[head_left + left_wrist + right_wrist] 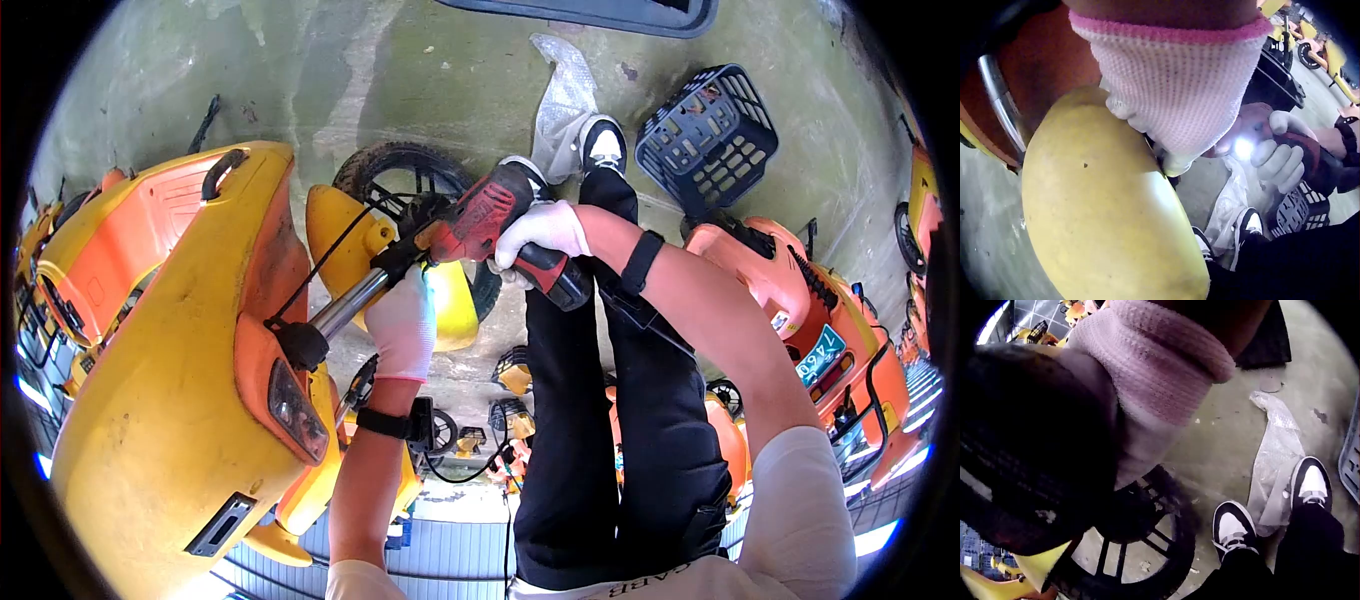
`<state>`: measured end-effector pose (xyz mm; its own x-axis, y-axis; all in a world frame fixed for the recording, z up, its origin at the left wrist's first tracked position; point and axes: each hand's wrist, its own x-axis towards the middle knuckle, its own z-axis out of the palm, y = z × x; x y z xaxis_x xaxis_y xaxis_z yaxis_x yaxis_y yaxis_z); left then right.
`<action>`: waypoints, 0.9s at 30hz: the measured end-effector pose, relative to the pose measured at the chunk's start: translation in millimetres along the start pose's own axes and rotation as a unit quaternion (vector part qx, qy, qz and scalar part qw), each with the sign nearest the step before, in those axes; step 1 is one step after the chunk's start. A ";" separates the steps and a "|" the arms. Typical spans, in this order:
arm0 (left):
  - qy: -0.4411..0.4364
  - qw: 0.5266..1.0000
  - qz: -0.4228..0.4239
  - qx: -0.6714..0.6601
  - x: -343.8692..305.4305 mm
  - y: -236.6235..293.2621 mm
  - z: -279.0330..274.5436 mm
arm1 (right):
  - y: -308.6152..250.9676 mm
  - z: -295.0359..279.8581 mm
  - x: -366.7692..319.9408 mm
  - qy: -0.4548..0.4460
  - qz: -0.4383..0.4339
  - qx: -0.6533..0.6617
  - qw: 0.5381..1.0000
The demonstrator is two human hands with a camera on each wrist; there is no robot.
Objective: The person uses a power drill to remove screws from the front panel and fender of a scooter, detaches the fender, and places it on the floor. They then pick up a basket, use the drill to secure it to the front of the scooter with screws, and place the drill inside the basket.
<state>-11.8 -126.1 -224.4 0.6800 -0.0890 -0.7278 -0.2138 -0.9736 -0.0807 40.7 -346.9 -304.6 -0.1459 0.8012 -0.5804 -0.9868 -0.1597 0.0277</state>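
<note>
My right hand [545, 235], in a white glove, grips the handle of a red and black cordless drill [482, 215]. The drill's nose points left at the top of a yellow scooter's front fork [345, 305]. Its work light [1244, 149] is lit. My left hand [402, 325], also gloved, curls its fingers [1175, 164] over the top edge of the yellow front fender [1104, 206], just under the drill's nose. The drill bit is hidden behind the hand and cables. The black front wheel [1141, 556] stands below the drill's dark battery [1029, 444].
The yellow scooter body [170, 380] fills the left. An orange scooter [800, 300] and a black plastic basket [710, 135] stand at the right. A clear plastic bag [1275, 469] lies on the concrete by my shoes [1235, 528]. More scooters are parked behind.
</note>
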 end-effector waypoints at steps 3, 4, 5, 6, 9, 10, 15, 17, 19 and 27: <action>0.000 1.000 -0.006 0.018 0.3 0.0 2.5 | 2.8 -2.3 1.7 -0.018 -0.007 0.019 1.000; 0.000 1.000 0.001 0.018 -0.4 -0.9 2.8 | 2.2 -1.0 0.4 -0.005 0.006 0.021 1.000; 0.000 1.000 0.009 0.018 -1.4 -1.8 2.6 | 2.4 0.9 -0.4 0.008 0.018 0.024 1.000; -0.001 1.000 0.010 0.019 -1.1 -1.5 2.0 | 4.7 -0.5 1.7 0.008 0.018 0.025 1.000; -0.014 0.999 0.004 0.028 0.9 1.2 -1.0 | 7.5 -3.6 3.9 -0.036 -0.017 0.025 0.999; -0.019 0.999 0.001 0.029 1.3 1.4 -1.7 | 6.6 -2.5 2.0 -0.022 -0.019 0.023 0.999; -0.016 1.000 -0.004 -0.016 1.2 -4.0 10.3 | 6.0 -1.5 -0.4 -0.015 -0.020 0.025 0.999; -0.003 1.000 0.012 -0.017 2.1 -3.5 10.9 | 7.2 -1.8 0.8 0.014 -0.010 0.018 1.000; -0.015 1.000 0.003 -0.015 3.3 0.6 9.7 | 8.9 -5.1 1.8 -0.002 -0.014 0.029 0.999; 0.009 1.000 -0.003 -0.015 4.5 0.2 20.2 | 16.7 -9.3 8.7 -0.040 -0.045 0.076 0.995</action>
<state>-23.0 -122.4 -241.4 0.6943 -0.0868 -0.7144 -0.1882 -0.9800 -0.0639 23.6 -347.9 -316.8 -0.0561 0.8528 -0.5192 -0.9944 -0.0009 0.1060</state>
